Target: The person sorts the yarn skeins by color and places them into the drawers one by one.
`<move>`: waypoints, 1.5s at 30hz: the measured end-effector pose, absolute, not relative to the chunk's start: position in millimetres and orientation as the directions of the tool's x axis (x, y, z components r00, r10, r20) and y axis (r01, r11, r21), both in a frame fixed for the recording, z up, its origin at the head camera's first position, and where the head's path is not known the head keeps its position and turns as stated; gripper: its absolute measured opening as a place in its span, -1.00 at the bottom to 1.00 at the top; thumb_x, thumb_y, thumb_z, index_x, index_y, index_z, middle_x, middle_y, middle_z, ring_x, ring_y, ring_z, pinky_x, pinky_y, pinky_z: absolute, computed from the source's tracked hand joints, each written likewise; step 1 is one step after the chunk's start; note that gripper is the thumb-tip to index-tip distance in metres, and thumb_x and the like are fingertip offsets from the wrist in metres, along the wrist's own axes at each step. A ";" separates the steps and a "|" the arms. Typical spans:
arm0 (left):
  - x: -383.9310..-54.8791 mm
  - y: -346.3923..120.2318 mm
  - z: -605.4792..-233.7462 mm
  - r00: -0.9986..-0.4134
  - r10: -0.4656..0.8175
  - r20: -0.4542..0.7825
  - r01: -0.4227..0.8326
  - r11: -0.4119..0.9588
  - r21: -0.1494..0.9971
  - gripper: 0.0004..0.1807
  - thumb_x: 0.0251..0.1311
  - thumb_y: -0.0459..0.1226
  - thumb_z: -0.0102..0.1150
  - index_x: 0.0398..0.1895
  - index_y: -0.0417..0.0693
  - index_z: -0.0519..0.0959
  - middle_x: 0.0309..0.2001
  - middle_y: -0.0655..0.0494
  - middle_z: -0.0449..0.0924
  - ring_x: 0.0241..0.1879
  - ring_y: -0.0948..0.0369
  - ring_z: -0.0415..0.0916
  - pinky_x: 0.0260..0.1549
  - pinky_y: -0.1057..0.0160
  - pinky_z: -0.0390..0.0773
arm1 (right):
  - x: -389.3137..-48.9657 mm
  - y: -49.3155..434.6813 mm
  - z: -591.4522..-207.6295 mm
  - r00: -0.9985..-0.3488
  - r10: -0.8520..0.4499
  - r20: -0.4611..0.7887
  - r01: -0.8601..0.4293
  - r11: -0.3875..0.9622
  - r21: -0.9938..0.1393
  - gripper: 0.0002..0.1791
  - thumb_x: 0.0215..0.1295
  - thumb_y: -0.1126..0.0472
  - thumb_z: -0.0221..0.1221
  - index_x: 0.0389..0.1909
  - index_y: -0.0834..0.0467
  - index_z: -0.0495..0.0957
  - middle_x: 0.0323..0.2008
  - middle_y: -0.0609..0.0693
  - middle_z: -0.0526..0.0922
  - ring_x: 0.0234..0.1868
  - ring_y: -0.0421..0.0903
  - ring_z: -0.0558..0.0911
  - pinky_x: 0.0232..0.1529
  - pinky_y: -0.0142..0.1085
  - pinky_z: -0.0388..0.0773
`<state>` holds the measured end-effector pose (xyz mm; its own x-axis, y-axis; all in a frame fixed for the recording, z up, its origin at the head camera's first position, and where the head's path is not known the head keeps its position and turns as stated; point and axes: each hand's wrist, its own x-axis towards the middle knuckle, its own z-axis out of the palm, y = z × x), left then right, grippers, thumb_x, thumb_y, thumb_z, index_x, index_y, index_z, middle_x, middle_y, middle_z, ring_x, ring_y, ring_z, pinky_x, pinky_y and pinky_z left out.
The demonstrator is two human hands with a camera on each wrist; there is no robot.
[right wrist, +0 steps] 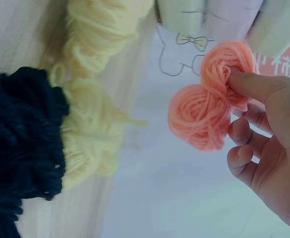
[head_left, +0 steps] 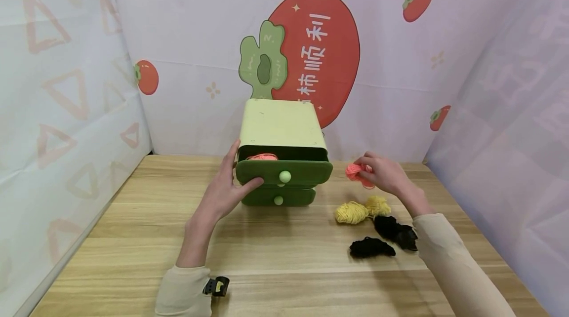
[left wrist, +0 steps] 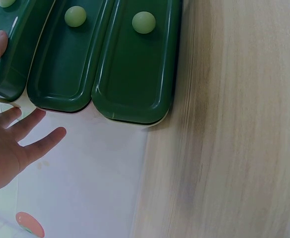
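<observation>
A cream drawer box with green drawer fronts stands on the table, its top drawer pulled out. Inside that drawer shows part of a coral-pink yarn skein. My left hand rests at the box's left side, thumb on the top drawer's front and the other fingers spread along the side. Right of the box, my right hand pinches another coral-pink yarn skein, tied at its middle, between thumb and fingers. It is held above the table.
Below the right hand lie a yellow yarn skein and black yarn bundles on the wooden table. The lower drawers are closed, with round pale-green knobs. A tomato-print cloth hangs behind and at both sides.
</observation>
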<state>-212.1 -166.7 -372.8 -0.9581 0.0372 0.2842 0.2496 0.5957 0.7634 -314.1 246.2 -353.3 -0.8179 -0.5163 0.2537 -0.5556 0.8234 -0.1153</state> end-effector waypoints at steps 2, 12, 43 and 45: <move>-212.6 -166.7 -373.0 -0.959 0.034 0.283 0.246 0.597 0.763 0.17 0.05 0.36 0.25 0.55 0.64 -0.34 0.60 0.21 -0.09 0.43 -0.08 0.24 0.17 -0.32 0.44 | -312.5 243.9 -349.8 -0.805 -0.524 0.279 -0.570 0.813 -0.116 -0.80 0.31 0.15 0.30 -0.08 0.05 0.68 -0.23 -0.03 0.60 -0.50 -0.18 0.44 -0.55 -0.31 0.35; -212.3 -166.4 -372.1 -0.959 0.036 0.280 0.243 0.605 0.758 0.17 0.05 0.37 0.24 0.55 0.63 -0.35 0.60 0.20 -0.11 0.45 -0.09 0.22 0.19 -0.34 0.43 | -305.0 230.0 -330.7 -0.710 -0.574 0.407 -0.649 0.758 -0.065 -0.83 0.26 0.18 0.33 -0.13 0.02 0.69 -0.31 -0.10 0.54 -0.55 -0.23 0.36 -0.59 -0.35 0.28; -210.7 -167.1 -370.9 -0.962 0.033 0.271 0.234 0.614 0.754 0.17 0.05 0.37 0.23 0.56 0.61 -0.36 0.61 0.20 -0.12 0.46 -0.08 0.20 0.20 -0.35 0.41 | -284.4 182.2 -279.9 -0.427 -0.621 0.657 -0.795 0.604 0.054 -0.76 0.16 0.32 0.39 -0.14 0.09 0.68 -0.31 -0.07 0.56 -0.50 -0.23 0.43 -0.57 -0.30 0.40; -210.4 -167.1 -371.1 -0.962 0.033 0.271 0.233 0.614 0.754 0.17 0.05 0.37 0.23 0.55 0.61 -0.36 0.61 0.20 -0.13 0.46 -0.08 0.20 0.20 -0.35 0.41 | -281.6 177.2 -275.5 -0.410 -0.629 0.660 -0.801 0.594 0.068 -0.77 0.17 0.30 0.39 -0.14 0.10 0.68 -0.31 -0.07 0.56 -0.50 -0.23 0.43 -0.57 -0.30 0.41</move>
